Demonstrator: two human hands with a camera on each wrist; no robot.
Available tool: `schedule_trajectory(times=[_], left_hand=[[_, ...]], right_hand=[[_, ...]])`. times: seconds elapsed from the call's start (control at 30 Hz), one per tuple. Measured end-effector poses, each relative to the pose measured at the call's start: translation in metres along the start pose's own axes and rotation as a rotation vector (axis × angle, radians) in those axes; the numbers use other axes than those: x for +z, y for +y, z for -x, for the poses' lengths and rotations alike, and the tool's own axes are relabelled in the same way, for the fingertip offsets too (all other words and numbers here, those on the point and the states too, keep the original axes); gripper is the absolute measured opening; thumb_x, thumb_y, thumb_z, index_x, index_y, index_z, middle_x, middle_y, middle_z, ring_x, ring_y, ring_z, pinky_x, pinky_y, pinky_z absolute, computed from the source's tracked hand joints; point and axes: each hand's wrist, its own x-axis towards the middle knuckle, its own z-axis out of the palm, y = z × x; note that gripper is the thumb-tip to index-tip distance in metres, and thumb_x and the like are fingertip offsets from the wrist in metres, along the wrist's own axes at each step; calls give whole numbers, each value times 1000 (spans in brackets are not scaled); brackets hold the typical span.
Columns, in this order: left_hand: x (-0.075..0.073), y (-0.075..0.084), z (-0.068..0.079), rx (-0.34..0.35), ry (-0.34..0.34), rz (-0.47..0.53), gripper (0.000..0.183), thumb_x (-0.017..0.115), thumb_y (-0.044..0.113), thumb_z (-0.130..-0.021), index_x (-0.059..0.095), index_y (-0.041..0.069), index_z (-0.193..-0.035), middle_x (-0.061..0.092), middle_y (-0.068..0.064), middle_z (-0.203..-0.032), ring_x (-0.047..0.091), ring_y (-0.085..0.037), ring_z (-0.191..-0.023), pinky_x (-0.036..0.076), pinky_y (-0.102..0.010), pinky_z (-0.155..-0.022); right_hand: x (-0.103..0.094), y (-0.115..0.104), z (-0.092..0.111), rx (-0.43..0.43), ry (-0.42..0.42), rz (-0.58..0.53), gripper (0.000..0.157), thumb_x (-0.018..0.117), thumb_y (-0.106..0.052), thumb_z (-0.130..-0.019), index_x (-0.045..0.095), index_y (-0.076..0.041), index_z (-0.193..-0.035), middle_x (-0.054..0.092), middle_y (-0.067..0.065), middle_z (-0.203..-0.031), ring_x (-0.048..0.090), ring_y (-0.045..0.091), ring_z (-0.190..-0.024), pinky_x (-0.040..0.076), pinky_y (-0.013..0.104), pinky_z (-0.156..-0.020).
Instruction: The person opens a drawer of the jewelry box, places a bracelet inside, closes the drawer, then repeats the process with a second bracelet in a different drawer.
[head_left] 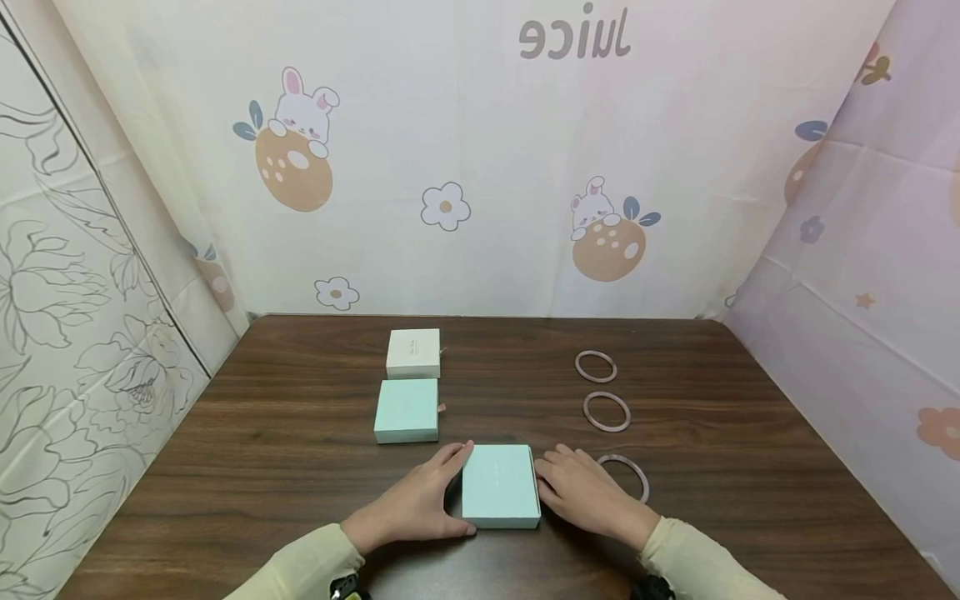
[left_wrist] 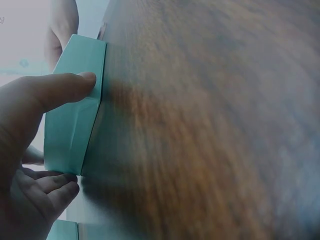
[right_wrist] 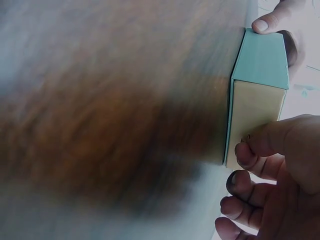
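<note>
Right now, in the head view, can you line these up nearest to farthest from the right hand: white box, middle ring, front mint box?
1. Front mint box: beside the right hand.
2. Middle ring: past that hand.
3. White box: back, on the left.

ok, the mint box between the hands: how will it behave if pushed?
The mint box probably slides rather than tips: it lies flat, wider than tall. Straight walls and crisp edges suggest it's fairly stiff. The tan end face by the right hand hints at two-part construction, so the parts may slide apart.
</note>
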Motion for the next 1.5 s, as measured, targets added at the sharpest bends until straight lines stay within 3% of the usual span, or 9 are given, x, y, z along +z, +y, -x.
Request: schedule_trajectory(times=[0.23, 0.63, 1.2, 1.5], left_hand=[[0, -1, 0, 4, 0, -2, 103, 79, 42, -75, 22, 5, -152, 34, -9, -145, 49, -26, -120, 44, -39, -93], [0, -2, 0, -1, 1, 3, 103, 79, 43, -75, 22, 5, -152, 34, -8, -145, 48, -27, -120, 44, -40, -94], [-2, -5, 7, 13, 20, -2, 102, 79, 41, -75, 23, 3, -151, 35, -7, -144, 51, -25, -117, 45, -38, -92], [-4, -8, 10, 16, 30, -7, 102, 80, 40, -74, 24, 2, -150, 36, -8, -144, 50, -26, -119, 44, -38, -93]], right_hand=[[-1, 1, 0, -4, 6, 11, 14, 58, -17, -91, 57, -18, -77, 50, -8, -74, 43, 13, -72, 38, 36, -62], [-3, 1, 2, -2, 10, 26, 15, 58, -18, -92, 57, -19, -76, 51, -8, -74, 44, 13, -73, 41, 39, -65], [-4, 2, 3, -6, -2, 26, 14, 59, -18, -92, 61, -18, -78, 53, -7, -75, 43, 12, -71, 37, 35, -61], [-3, 3, 3, -3, 9, 42, 13, 59, -18, -91, 62, -16, -78, 55, -5, -75, 47, 15, -74, 45, 44, -69]])
